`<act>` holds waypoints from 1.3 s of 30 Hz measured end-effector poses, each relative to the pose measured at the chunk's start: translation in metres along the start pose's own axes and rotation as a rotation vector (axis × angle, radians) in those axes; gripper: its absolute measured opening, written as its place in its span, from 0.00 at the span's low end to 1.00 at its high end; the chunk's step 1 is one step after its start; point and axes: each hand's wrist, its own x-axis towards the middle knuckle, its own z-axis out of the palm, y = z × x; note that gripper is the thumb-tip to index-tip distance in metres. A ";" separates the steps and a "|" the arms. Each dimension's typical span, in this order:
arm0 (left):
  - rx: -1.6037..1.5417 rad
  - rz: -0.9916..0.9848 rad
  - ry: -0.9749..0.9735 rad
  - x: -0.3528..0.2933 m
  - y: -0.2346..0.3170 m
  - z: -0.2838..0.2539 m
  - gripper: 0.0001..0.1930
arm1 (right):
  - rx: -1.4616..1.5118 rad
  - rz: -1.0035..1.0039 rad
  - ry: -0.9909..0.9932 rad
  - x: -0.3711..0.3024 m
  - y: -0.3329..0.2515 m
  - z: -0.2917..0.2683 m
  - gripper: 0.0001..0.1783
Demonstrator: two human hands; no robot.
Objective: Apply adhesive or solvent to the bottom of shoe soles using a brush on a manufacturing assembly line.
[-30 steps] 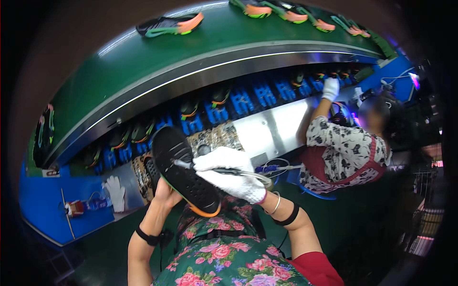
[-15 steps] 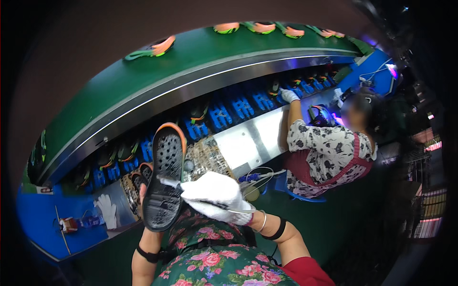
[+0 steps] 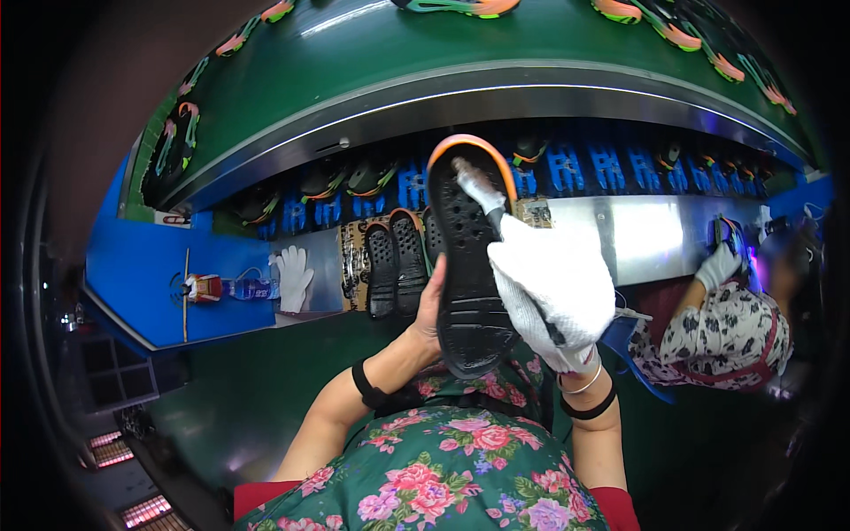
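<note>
A black shoe sole [image 3: 471, 301] with an orange rim at its far end stands tilted up in front of me. My bare left hand [image 3: 431, 305] grips it by its left edge, most of the fingers hidden behind it. The sole's upper face has rows of holes and looks wet and shiny near the heel. In a white glove, my right hand [image 3: 558, 279] is closed around a brush [image 3: 479, 186], whose tip touches the perforated toe part. Several similar soles lean side by side just left of it, among them one black sole [image 3: 381, 265] and another [image 3: 408, 257].
Behind the bench runs a row of blue racks [image 3: 567, 168] holding some shoes. Farther back is a green conveyor [image 3: 354, 75] carrying orange and green shoe uppers. A white glove [image 3: 293, 276] and a clear bottle [image 3: 251, 289] lie at left. A co-worker [image 3: 717, 332] sits at right.
My view has swung to the right. The brush has gone from the middle of the sole up to its toe end. The co-worker's gloved hand has drawn back from the racks.
</note>
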 end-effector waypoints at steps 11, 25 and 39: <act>0.248 0.092 0.226 0.000 0.009 -0.007 0.46 | 0.112 0.126 -0.038 0.005 -0.005 0.020 0.20; 0.251 0.110 -0.156 0.008 0.027 0.005 0.45 | 0.155 0.029 -0.174 -0.016 -0.012 0.035 0.19; -0.051 0.184 -0.238 0.018 0.038 0.025 0.51 | 0.401 0.220 -0.016 -0.032 -0.008 0.038 0.13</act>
